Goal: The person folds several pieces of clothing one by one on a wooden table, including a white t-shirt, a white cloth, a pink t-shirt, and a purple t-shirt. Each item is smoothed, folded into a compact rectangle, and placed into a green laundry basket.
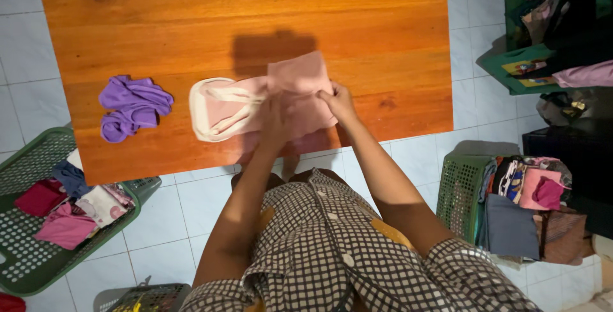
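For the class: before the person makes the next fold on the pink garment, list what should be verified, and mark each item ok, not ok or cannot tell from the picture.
1. Both hands on the pink garment: left hand and right hand rest on it. Ok.
2. Garment fully on the wooden table: its near edge hangs over the table's front edge. Not ok.
3. Purple garment clear of the fold: apart, to the left. Ok.
4. Fold edges aligned: cannot tell.
5. Green basket for folded items within reach: cannot tell.
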